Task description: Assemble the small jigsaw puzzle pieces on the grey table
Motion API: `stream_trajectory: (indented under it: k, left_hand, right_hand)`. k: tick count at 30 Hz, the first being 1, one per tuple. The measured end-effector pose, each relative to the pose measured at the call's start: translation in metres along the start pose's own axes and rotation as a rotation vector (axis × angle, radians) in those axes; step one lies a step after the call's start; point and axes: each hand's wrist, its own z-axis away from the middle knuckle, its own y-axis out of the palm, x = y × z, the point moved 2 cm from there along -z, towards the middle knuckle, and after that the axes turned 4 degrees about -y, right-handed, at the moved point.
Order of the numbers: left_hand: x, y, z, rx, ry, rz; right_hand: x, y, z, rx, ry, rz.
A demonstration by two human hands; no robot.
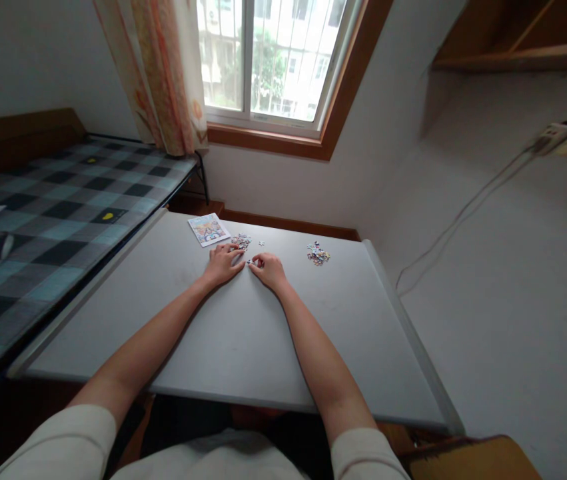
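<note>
Both my hands rest on a grey table [243, 333], close together near its far side. My left hand [223, 262] lies palm down with fingers stretched toward a small cluster of jigsaw pieces [241, 241]. My right hand [268, 268] is curled, its fingertips pinched on a tiny jigsaw piece [252, 263] between the two hands. A single loose piece [262, 243] lies just beyond. A picture card [208, 229] lies flat beyond my left hand. A second pile of jigsaw pieces [318, 254] sits to the right of my right hand.
A bed with a checked blue and black cover [53, 220] runs along the table's left edge. A window [273, 60] with a patterned curtain [158, 73] is straight ahead. A cable [463, 213] runs down the right wall from a socket [556, 137]. A wooden shelf [518, 57] hangs above.
</note>
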Motion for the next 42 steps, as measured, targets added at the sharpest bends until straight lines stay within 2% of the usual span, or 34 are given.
stream_trajectory:
  k: [19,27,42]
  left_hand:
    - [-0.0001,-0.0005,-0.0004,0.023,-0.020,0.011]
    - [0.0005,0.0000,-0.0002,0.024,-0.014,0.004]
    - [0.0004,-0.0002,-0.0004,0.018,-0.012,0.022]
  right_hand:
    - [0.0021,-0.0012,0.0012,0.008,0.024,0.036]
    - [0.0000,0.0010,0.0010,-0.006,-0.026,0.000]
    - [0.0010,-0.0004,0.0011,0.028,-0.025,0.005]
